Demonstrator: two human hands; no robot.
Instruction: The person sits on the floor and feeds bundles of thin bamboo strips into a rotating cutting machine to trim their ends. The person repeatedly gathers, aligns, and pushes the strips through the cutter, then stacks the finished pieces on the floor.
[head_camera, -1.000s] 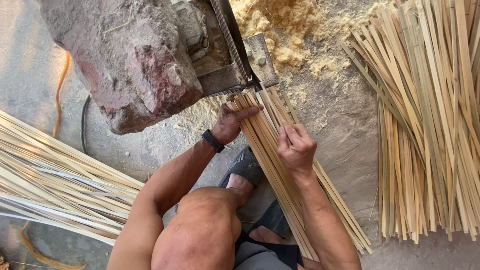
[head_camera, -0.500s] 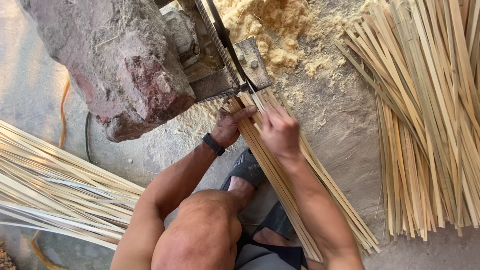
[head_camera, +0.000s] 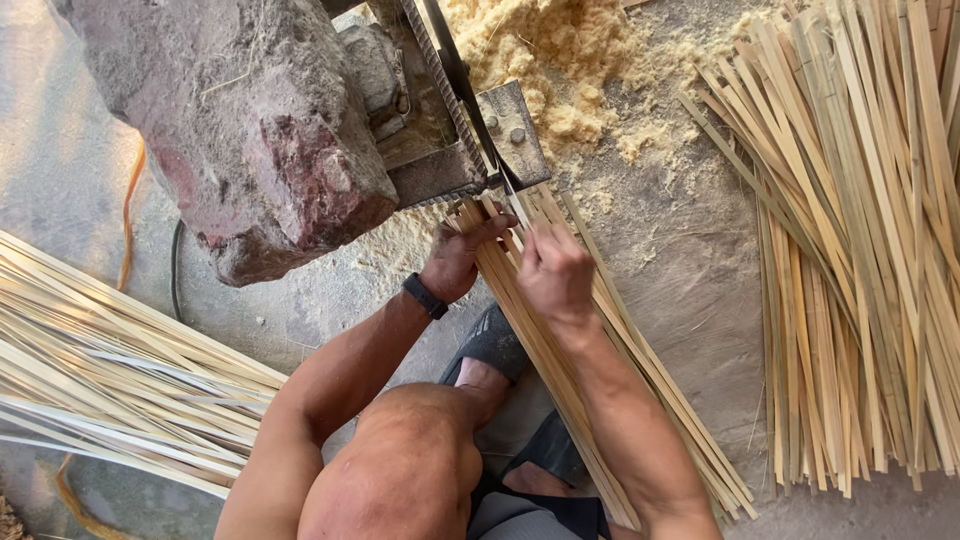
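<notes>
A bundle of thin bamboo strips (head_camera: 640, 380) lies slanted across my lap, its far end at a dark metal blade (head_camera: 470, 100) fixed on a steel plate (head_camera: 515, 130). My left hand (head_camera: 458, 258), with a black wristband, grips the left side of the strip ends just below the blade. My right hand (head_camera: 555, 272) presses on top of the bundle close beside it, fingers curled over the strips. My bent knee (head_camera: 410, 470) and a grey sandal (head_camera: 490, 345) show below.
A big reddish rock (head_camera: 250, 130) weighs on the machine at upper left. Sawdust (head_camera: 560, 70) is heaped behind the blade. Piles of bamboo strips lie at right (head_camera: 860, 260) and at left (head_camera: 100, 360). An orange cord (head_camera: 128, 230) and a black cable (head_camera: 176, 270) run over the concrete floor.
My right hand has slid up the bundle toward the blade, and now sits next to my left hand. The strips moved forward with it.
</notes>
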